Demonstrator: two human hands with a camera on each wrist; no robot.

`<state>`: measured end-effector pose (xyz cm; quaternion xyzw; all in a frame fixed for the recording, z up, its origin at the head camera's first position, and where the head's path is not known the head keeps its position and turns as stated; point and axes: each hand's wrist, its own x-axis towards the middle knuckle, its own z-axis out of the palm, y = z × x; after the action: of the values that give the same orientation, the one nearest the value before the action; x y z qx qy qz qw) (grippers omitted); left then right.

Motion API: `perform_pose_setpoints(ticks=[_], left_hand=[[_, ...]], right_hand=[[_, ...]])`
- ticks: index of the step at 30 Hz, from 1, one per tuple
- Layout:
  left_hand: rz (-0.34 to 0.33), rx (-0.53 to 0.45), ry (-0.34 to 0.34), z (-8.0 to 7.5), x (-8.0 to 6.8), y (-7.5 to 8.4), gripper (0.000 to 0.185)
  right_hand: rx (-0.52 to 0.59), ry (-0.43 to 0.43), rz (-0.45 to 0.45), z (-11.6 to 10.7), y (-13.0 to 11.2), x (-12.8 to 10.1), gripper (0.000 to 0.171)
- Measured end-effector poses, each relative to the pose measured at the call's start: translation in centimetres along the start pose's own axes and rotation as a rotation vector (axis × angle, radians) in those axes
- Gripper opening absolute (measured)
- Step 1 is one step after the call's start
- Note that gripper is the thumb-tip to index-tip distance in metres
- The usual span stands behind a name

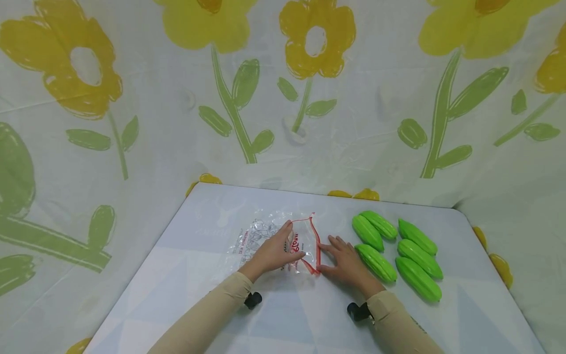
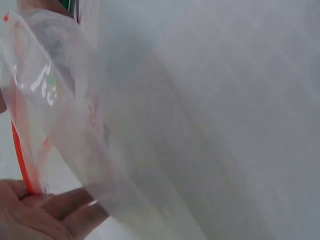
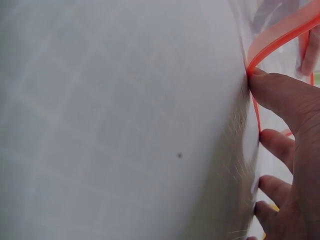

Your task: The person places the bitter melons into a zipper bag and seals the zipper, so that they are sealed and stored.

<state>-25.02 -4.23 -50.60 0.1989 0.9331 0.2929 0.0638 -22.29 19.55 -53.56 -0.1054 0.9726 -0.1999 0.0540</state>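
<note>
Clear plastic bag: on the white tabletop with pale blue triangles, its red-edged mouth toward the right; the bag is partly under the left hand.
Left hand: fingers extended, thumb spread well apart, touching the bag; whether it pinches the plastic cannot be told.
Right hand: fingers spread, thumb and forefinger apart, tips touching the red edge.
Six bright green, ridged, elongated vegetables: grouped right of the bag.
</note>
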Motion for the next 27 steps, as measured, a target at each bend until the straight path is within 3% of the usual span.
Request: perform_pose_setpoints(ticks=[7,12,18,23,27], left_hand=[[-0.139,-0.045,0.127,1.2,0.5,0.9,0.101],[-0.165,-0.066,0.163,1.7,0.7,1.5,0.097],[-0.12,-0.058,0.07,0.9,0.4,1.3,0.09],[-0.028,-0.027,-0.023,0.1,0.3,0.4,0.096],[0.043,-0.016,-0.042,0.1,0.1,-0.3,0.101]], right_hand=[[-0.002,0.004,-0.015,0.2,0.1,0.1,0.069],[0.007,0.02,-0.024,0.2,0.1,0.1,0.068],[0.009,0.018,-0.009,0.2,0.0,0.1,0.068],[0.004,0.017,0.004,0.1,0.0,0.0,0.068],[0.007,0.013,0.014,0.1,0.0,0.1,0.069]])
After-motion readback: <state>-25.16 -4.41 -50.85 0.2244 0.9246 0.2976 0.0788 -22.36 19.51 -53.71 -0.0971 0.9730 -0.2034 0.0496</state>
